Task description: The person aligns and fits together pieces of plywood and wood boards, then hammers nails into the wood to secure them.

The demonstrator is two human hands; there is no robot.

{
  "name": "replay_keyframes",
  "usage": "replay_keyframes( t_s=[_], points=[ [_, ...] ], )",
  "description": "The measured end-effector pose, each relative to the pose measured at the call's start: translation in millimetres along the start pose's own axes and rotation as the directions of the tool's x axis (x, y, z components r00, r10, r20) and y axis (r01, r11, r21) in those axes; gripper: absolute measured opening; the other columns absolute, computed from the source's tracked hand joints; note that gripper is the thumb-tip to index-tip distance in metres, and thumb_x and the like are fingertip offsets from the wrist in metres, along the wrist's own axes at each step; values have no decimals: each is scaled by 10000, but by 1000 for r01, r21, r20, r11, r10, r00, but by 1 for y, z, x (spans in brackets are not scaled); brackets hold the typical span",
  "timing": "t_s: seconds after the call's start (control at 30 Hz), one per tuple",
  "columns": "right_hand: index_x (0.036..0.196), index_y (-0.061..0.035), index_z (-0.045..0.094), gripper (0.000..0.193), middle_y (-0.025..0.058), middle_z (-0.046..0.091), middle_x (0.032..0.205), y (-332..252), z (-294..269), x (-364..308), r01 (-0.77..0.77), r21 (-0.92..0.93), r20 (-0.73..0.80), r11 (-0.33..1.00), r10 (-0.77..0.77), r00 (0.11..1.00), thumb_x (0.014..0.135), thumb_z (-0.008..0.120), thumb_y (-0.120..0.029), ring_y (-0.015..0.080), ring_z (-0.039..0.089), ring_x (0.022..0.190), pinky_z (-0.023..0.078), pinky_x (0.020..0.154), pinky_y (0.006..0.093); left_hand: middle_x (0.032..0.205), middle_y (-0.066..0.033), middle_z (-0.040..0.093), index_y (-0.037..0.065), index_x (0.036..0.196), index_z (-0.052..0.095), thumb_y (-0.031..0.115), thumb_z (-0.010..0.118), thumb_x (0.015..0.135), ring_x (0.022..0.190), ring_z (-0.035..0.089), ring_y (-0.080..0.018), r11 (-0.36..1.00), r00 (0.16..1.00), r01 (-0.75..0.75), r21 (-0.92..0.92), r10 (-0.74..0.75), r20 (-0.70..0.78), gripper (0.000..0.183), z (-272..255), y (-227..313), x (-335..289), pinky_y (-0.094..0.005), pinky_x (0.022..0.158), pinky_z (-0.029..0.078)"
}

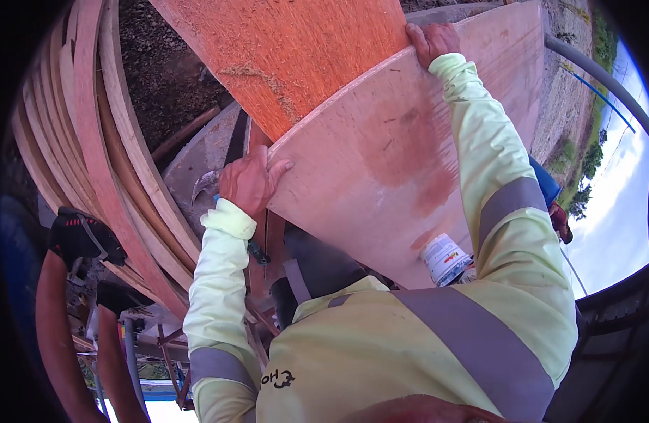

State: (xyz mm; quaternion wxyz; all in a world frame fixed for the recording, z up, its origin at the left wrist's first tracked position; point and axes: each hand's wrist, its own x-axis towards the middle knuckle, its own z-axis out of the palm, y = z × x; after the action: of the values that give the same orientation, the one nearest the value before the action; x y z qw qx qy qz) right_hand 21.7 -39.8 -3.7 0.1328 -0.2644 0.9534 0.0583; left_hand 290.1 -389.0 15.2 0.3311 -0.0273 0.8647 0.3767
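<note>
Pale plywood (353, 173) in hand: grips its corner with left hand (250, 182), upper edge with right hand (437, 44), beside an orange board (331, 49) strewn with sawdust (282, 93).

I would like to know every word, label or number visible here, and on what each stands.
I won't transcribe wording, but it stands here:
White bucket: printed label, its small print unreadable.
Yellow-green shirt: short dark lettering.
Black glove: red marks, too small to read.

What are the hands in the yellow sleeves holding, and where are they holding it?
A big pinkish board. The left hand holds it at its left corner, and the right hand holds its upper edge.
</note>
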Motion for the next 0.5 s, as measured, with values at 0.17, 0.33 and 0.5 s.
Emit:
replay_keyframes(
  t_s=[0.17, 0.33, 0.5],
  points=[
    [796, -83, 681, 404, 172, 670, 809, 32, 18, -4, 189, -37, -128, 981, -193, 973, 944, 433, -366, 348, 621, 819, 413, 839, 450, 739, -234, 618, 13, 905, 509, 469, 534, 934, 764, 610, -441, 993, 999, -53, 108, 52, 12, 458, 1, -3, 4, -512, 652, 473],
    [737, -90, 671, 407, 177, 676, 810, 10, -6, 11, -70, -91, 143, 993, 82, 986, 934, 435, -356, 342, 627, 844, 408, 869, 486, 758, -227, 619, 23, 922, 524, 462, 535, 934, 749, 612, -430, 990, 999, -9, 140, 13, -30, 440, 6, -4, -1, -495, 653, 480],
    [730, -90, 668, 391, 145, 678, 758, 26, 31, -7, -68, -92, -68, 994, 62, 996, 930, 446, -342, 341, 634, 785, 413, 839, 514, 1032, -229, 602, -4, 1074, 575, 395, 694, 837, 994, 548, -386, 998, 929, -13, 62, 35, -368, 480, -4, -6, -48, -471, 870, 431]
  ],
)
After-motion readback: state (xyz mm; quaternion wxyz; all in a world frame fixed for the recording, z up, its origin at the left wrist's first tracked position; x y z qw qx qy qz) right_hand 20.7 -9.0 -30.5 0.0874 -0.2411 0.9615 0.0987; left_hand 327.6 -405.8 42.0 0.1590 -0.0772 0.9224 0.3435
